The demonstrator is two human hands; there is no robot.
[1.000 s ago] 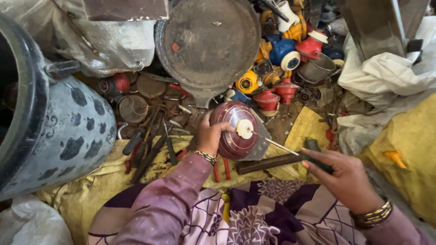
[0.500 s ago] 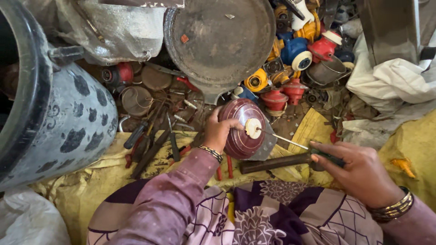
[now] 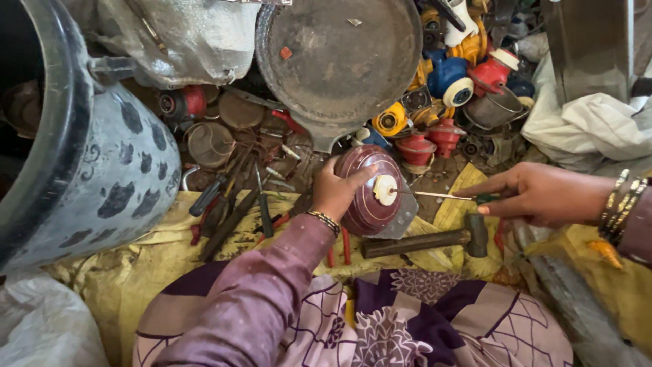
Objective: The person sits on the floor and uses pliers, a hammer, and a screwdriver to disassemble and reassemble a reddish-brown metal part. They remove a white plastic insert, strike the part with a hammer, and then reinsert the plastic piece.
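My left hand (image 3: pixel 336 190) grips a round dark-red part (image 3: pixel 368 197) with a pale disc at its centre, holding it tilted on a grey metal plate (image 3: pixel 406 219). My right hand (image 3: pixel 536 196) holds a thin screwdriver (image 3: pixel 441 196) by its dark handle. The shaft points left and its tip meets the pale disc. A hammer (image 3: pixel 428 241) with a dark handle lies on the yellow cloth (image 3: pixel 129 272) just below both hands.
A large round metal pan (image 3: pixel 339 58) lies beyond the hands. A big patterned grey pot (image 3: pixel 75 163) stands at the left. Red, yellow and blue parts (image 3: pixel 448 75) pile up at the back right. Loose tools (image 3: pixel 231 204) lie left of my hand.
My right hand has lifted off the hammer's end and moved up to the right; the screwdriver now lies almost level against the pale disc. The left hand keeps its hold.
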